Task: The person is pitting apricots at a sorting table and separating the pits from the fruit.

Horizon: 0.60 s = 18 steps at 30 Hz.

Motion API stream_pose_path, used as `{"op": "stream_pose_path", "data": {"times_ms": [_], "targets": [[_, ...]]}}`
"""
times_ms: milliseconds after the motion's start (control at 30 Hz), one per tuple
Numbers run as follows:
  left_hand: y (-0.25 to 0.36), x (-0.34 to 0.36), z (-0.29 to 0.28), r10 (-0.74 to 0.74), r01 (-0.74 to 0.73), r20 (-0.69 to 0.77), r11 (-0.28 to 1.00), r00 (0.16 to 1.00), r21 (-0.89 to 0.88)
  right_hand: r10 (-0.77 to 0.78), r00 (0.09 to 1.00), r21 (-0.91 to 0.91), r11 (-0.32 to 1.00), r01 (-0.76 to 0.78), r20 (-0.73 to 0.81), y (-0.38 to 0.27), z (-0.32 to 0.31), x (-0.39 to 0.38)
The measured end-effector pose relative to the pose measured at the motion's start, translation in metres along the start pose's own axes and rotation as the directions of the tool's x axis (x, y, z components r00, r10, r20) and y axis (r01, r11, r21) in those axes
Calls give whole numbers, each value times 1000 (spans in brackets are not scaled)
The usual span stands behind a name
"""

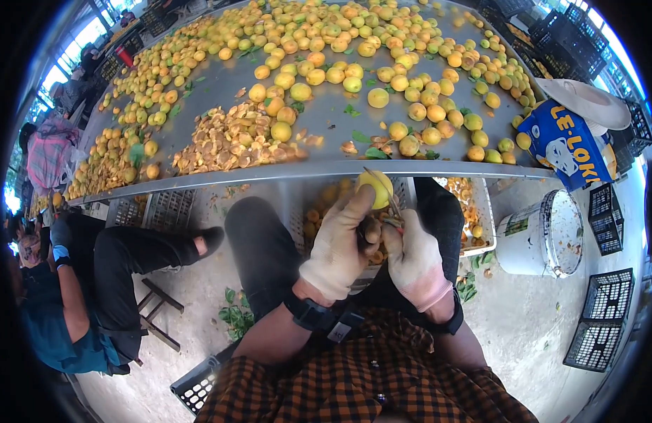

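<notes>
A yellow apricot (377, 189) is pinched in the thumb and fingers of my left hand (342, 247), which wears a whitish glove. My right hand (416, 264), gloved too, is closed on a thin knife (394, 205). Its blade lies against the right side of the fruit; the handle is mostly hidden by my fingers. Both hands are close together above my lap, just in front of the metal table's edge (269, 171). Below them, between my knees, sits a crate holding orange apricot pieces, partly covered by my hands.
Whole apricots (326, 35) spread over the table, beside a heap of brownish-orange pits (227, 141). A white tray (489, 243) of fruit pieces and a white bucket (544, 233) stand at right. Black crates (608, 303) lie beyond. A seated person (65, 303) works at left, near a stool (157, 317).
</notes>
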<state>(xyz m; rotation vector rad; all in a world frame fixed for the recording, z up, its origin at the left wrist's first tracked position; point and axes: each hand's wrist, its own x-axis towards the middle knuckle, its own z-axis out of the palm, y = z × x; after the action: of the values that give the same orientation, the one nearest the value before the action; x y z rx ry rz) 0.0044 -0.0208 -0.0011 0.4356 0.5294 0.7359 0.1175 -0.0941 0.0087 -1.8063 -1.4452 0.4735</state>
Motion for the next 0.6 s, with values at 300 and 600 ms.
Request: {"op": "stream_pose_path", "data": {"times_ms": [300, 600], "targets": [[-9, 11, -10, 221, -185, -50, 903, 974, 387, 42, 997, 253, 966, -56, 60, 18, 8, -2], [0, 14, -24, 154, -186, 165, 961, 974, 204, -20, 999, 356, 935, 8, 30, 26, 9, -5]]}}
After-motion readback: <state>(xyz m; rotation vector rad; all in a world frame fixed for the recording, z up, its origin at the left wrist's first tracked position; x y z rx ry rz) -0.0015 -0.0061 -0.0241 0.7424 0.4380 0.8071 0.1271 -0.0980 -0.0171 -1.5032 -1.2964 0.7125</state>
